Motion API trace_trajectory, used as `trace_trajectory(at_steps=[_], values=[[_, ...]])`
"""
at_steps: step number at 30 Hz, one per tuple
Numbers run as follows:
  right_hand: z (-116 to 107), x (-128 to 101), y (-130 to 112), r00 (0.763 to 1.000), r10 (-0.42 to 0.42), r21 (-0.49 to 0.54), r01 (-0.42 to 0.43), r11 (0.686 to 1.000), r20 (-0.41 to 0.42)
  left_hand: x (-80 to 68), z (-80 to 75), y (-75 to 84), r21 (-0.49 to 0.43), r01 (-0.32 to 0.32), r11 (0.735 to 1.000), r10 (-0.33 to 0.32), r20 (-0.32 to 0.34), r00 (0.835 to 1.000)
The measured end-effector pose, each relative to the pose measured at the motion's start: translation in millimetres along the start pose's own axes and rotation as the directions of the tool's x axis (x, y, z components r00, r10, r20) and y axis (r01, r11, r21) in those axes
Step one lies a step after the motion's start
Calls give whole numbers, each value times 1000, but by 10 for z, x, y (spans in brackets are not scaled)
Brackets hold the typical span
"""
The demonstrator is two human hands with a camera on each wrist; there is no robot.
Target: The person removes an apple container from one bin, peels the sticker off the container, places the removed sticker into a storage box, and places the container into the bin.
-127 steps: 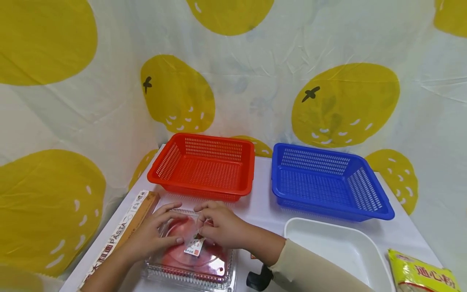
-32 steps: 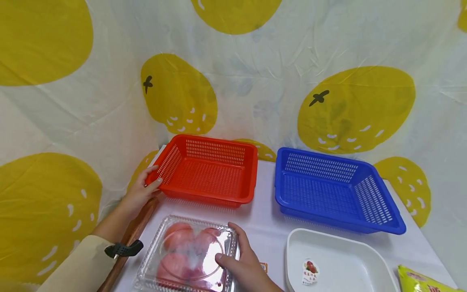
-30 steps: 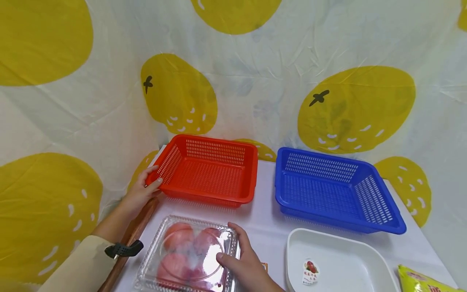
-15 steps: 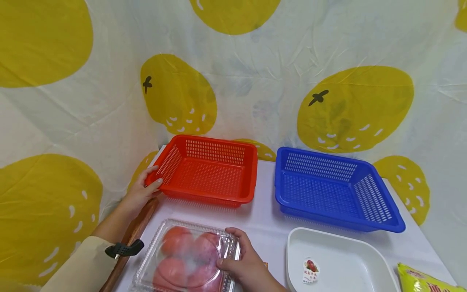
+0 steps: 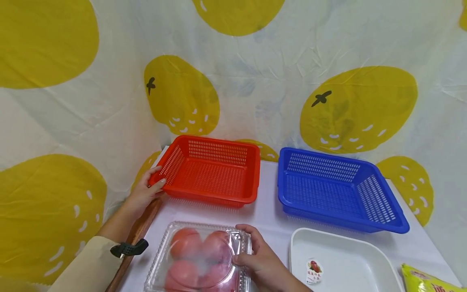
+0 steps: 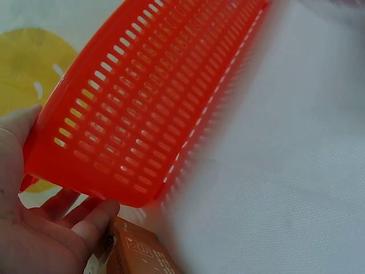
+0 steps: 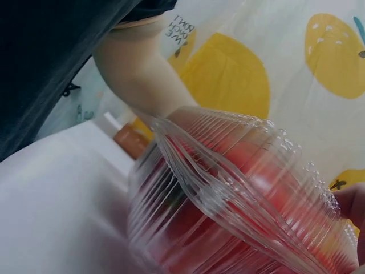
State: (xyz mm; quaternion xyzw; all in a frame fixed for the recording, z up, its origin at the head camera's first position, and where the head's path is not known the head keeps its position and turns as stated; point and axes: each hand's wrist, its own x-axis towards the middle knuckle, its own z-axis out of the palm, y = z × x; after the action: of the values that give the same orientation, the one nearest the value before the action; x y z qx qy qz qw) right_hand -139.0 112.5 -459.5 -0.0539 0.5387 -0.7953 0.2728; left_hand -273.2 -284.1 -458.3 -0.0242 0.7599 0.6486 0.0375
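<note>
My left hand (image 5: 144,192) grips the front left corner of a red perforated plastic basket (image 5: 213,196), thumb at the rim and fingers underneath in the left wrist view. My right hand (image 5: 264,259) holds the right edge of a clear ridged clamshell box (image 5: 164,251), thumb on the lid and a finger along the far corner. Several red round fruits (image 5: 186,243), which look like tomatoes, sit inside under a fogged lid. The right wrist view shows the clamshell box (image 7: 245,188) closed, seen from its side. Whether its base touches the table cannot be told.
A blue basket (image 5: 339,219) stands at the back right. Before it lies a white tray (image 5: 350,259) with a fruit sticker (image 5: 313,271) on it. A yellow packet (image 5: 423,280) is at the right edge. The brown pasta box (image 5: 149,219) lies under my left forearm.
Earlier both hands worked at the sticker on the clamshell box; the sticker is now in the white tray. My left hand moved to the red basket. Lately the clamshell box shifted slightly right.
</note>
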Motion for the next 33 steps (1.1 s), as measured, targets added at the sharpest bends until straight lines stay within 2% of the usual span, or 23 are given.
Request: trace_trajectory(at_steps=[4, 9, 16, 19, 23, 28, 33], values=[[-60, -103, -236, 1000, -1, -14, 1, 1000, 6, -2, -6, 1, -7, -3, 1000, 3, 5, 1000], [-138, -162, -632, 1000, 13, -41, -14, 999, -26, -14, -19, 18, -18, 15, 1000, -15, 7, 1000], [-253, -15, -1283, 998, -27, -93, 22, 995, -53, -18, 3, 29, 0, 53, 999, -53, -12, 998], [-296, 164, -1512, 996, -37, -93, 29, 995, -82, -20, 22, 34, 11, 52, 999, -52, -19, 998], [-373, 538, -1703, 992, -46, -70, 38, 997, -119, -27, 42, 43, -2, 56, 998, -56, -32, 998], [-445, 1095, -1814, 981, -20, -70, 6, 997, -193, -36, 67, 54, -5, 50, 999, -50, -37, 998], [-466, 1558, -1816, 969, 7, -55, -21, 998, -247, -49, 70, 41, -4, 57, 998, -57, -45, 997]])
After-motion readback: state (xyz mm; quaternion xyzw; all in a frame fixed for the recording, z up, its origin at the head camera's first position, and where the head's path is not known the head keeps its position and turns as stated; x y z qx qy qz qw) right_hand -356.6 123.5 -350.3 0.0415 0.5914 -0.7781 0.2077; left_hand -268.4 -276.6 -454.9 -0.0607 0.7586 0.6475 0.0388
